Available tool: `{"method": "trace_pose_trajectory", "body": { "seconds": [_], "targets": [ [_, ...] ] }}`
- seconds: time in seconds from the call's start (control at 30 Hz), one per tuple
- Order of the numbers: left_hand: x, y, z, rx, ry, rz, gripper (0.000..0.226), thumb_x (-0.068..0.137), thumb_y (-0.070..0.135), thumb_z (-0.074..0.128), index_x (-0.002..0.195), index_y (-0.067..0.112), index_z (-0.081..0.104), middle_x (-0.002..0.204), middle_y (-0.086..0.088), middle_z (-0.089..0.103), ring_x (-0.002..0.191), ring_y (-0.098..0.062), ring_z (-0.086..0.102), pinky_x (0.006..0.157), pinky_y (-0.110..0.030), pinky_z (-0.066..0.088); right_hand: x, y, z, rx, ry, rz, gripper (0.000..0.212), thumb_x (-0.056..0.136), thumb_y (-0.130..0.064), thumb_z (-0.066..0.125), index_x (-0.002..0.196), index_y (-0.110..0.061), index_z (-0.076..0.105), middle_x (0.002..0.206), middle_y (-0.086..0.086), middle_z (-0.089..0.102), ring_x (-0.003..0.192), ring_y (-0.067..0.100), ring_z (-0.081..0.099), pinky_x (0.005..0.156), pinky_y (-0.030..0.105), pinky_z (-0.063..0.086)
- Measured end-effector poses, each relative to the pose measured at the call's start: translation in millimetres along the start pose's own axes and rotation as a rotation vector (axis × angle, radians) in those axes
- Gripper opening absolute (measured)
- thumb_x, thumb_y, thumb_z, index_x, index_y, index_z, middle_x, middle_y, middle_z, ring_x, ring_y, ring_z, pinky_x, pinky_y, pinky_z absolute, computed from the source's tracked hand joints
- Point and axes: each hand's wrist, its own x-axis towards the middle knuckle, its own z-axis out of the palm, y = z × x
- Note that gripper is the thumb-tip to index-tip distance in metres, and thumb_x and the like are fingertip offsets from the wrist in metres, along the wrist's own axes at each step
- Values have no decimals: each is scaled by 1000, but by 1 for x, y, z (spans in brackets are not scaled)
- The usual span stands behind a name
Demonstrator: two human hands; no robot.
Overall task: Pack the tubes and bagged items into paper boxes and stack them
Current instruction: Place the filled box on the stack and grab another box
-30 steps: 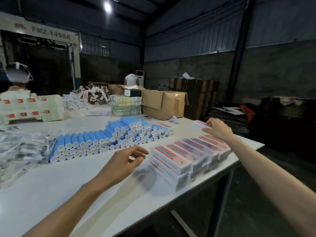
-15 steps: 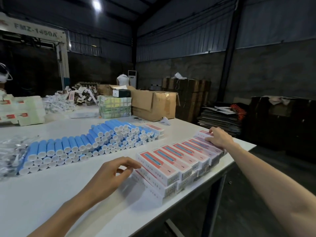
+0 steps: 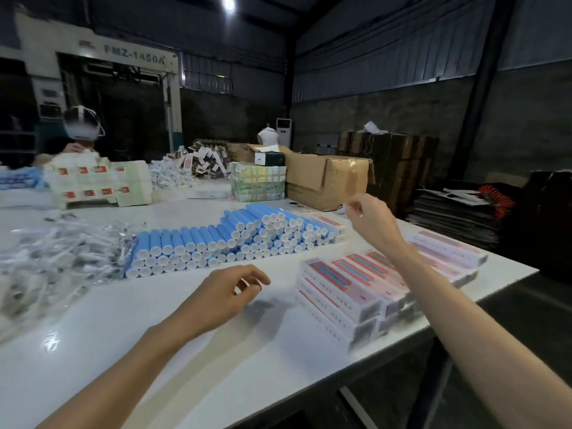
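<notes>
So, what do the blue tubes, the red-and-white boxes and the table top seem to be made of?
The blue tubes look like smooth plastic, possibly coated card, with white caps: even colour, soft sheen. The red-and-white boxes seem to be printed paperboard: sharp folded edges, printed faces. The table top looks like glossy white laminate or painted board; it shows bright reflections.

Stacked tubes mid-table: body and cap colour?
The tubes have light blue bodies with white end caps, seen best in the head view.
</notes>
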Motion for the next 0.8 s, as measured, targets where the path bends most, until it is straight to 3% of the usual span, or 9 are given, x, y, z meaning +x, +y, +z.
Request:
{"method": "trace_pose_trajectory", "body": {
  "seconds": [0.1, 0.2, 0.27, 0.37, 0.43, 0.5, 0.6, 0.67, 0.8],
  "targets": [
    [-25, -19, -27, 131, 40, -131, 19, 105, 26, 64, 110, 41, 74, 98, 18, 71, 88, 1, 64, 82, -25, 53, -15, -100, 43, 348, -71, -90, 13, 103, -20, 62, 110, -17, 73, 96, -9, 70, 84, -1, 62, 73, 15, 48],
    [-59, -38, -55, 301, 57, -289, 17, 106, 31, 59, 115, 40, 71, 94, 18, 66, 86, -1, 63, 75, -27, 50, -52, -200, 90, 659, -169, -162, 13, 102, -13, 62, 101, -11, 75, 85, -2, 73, 78, 8, 68, 69, 19, 53],
    [-88, -52, -76, 456, 79, -391, 13, 106, 34, 57, 115, 38, 65, 87, 15, 61, 86, -13, 63, 70, -31, 45, -85, -256, 119, 834, -276, -151, 14, 101, -10, 62, 97, -11, 75, 76, -1, 71, 71, 9, 67, 62, 18, 51],
    [-136, -70, -114, 609, 145, -574, 15, 104, 45, 56, 115, 35, 53, 89, 12, 57, 95, -21, 62, 70, -35, 42, -132, -312, 157, 969, -428, -146, 14, 101, -11, 61, 94, -13, 73, 70, 4, 69, 66, 14, 65, 61, 21, 47],
    [-170, -78, -142, 711, 214, -713, 25, 105, 46, 55, 123, 29, 50, 114, 5, 61, 114, -23, 61, 79, -37, 44, -158, -331, 176, 1018, -495, -157, 15, 100, -10, 61, 92, -16, 72, 68, 2, 67, 64, 12, 63, 62, 23, 48],
    [-206, -82, -168, 926, 286, -866, 37, 106, 35, 52, 138, 16, 47, 137, -6, 56, 126, -29, 55, 90, -40, 48, -177, -336, 193, 1014, -539, -188, 17, 100, -9, 61, 91, -19, 71, 67, -3, 65, 61, 10, 59, 60, 27, 47],
    [-254, -86, -205, 1258, 431, -1124, 41, 102, 24, 51, 140, 8, 46, 137, -13, 56, 126, -32, 55, 99, -40, 47, -186, -333, 210, 1027, -609, -198, 18, 101, -12, 62, 92, -24, 73, 67, -2, 66, 62, 9, 59, 58, 27, 46],
    [-279, -90, -229, 1284, 491, -1258, 46, 105, 31, 51, 144, 8, 43, 143, -14, 53, 133, -34, 52, 105, -43, 44, -185, -330, 215, 1041, -616, -212, 21, 101, -13, 62, 91, -28, 72, 69, -2, 67, 62, 9, 59, 57, 27, 47],
    [-301, -104, -264, 1146, 582, -1346, 89, 101, 64, 57, 155, 0, 28, 149, -24, 48, 138, -41, 48, 111, -49, 42, -186, -330, 215, 1072, -645, -202, 22, 101, -11, 62, 89, -27, 73, 69, 0, 67, 63, 12, 60, 59, 29, 47]
  ]
}}
